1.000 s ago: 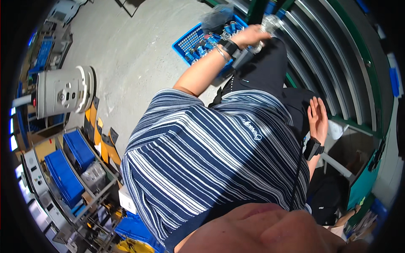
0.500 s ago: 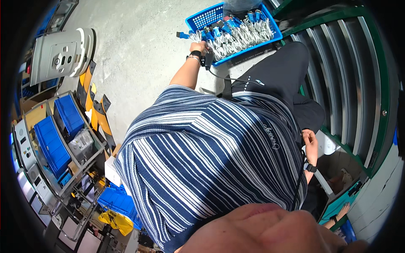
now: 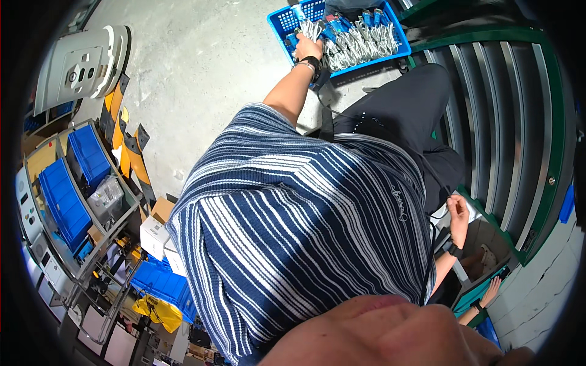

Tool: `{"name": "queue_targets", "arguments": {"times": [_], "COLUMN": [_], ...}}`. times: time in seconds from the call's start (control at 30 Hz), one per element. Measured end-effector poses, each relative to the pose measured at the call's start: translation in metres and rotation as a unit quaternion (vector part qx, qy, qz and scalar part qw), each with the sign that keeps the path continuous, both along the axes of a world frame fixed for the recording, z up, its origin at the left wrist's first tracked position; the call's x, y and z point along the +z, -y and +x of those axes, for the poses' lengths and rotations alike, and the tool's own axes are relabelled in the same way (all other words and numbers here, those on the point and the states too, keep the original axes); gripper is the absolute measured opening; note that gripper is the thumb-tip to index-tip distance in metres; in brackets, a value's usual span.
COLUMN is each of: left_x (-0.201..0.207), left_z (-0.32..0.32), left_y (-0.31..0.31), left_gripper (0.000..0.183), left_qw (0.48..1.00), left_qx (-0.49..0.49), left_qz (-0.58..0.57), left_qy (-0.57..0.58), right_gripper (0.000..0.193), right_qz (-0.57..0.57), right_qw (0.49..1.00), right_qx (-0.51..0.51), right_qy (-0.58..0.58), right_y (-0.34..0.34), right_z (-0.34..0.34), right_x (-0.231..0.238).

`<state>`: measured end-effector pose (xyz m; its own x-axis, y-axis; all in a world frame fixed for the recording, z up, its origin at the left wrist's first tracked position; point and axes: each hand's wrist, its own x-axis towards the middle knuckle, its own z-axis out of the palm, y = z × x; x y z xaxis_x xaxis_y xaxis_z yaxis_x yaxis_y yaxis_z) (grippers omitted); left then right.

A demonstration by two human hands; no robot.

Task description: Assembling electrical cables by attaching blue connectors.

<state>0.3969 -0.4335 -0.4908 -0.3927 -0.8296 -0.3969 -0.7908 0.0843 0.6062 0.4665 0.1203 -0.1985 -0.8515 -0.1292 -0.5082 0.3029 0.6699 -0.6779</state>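
My left hand (image 3: 309, 49) is closed around a coiled bundle of white-grey cable (image 3: 310, 28) with a blue connector end, over the left part of a blue plastic basket (image 3: 366, 69). Rows of similar coiled cables (image 3: 360, 49) with blue connectors fill the basket beside it. By my right thigh, my right hand (image 3: 459, 213) has its fingers curled together. A thin dark cord runs near its fingertips; whether the fingers hold it is too small to tell.
Right of my legs stands a green-framed rack with grey metal rollers (image 3: 503, 122). Blue bins (image 3: 68, 201) sit on a cart at left, near grey plastic panels (image 3: 79, 67) and yellow-black strips (image 3: 128, 146). Another person's hand (image 3: 490, 293) rests on a teal surface at lower right.
My left hand has moved right with the cable bundle, from the basket's left edge to over its inside. My right hand has shifted slightly, away from my thigh.
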Motion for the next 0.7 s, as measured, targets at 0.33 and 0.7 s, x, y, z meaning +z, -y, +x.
{"name": "queue_targets", "arguments": {"times": [0.33, 0.7], "left_x": [-0.155, -0.139], "left_z": [-0.016, 0.002], "left_y": [-0.021, -0.006], "left_gripper": [0.057, 0.026], "left_qw": [0.970, 0.930], "left_qx": [-0.131, -0.021], "left_qz": [0.196, 0.341], "left_qy": [0.053, -0.132], "right_gripper": [0.016, 0.018], "right_qz": [0.031, 0.016], "right_qw": [0.994, 0.997], "right_qx": [-0.029, -0.009], "right_qy": [-0.100, -0.078], "right_y": [0.020, 0.032], "right_z": [-0.017, -0.022], "right_x": [-0.007, -0.016]}}
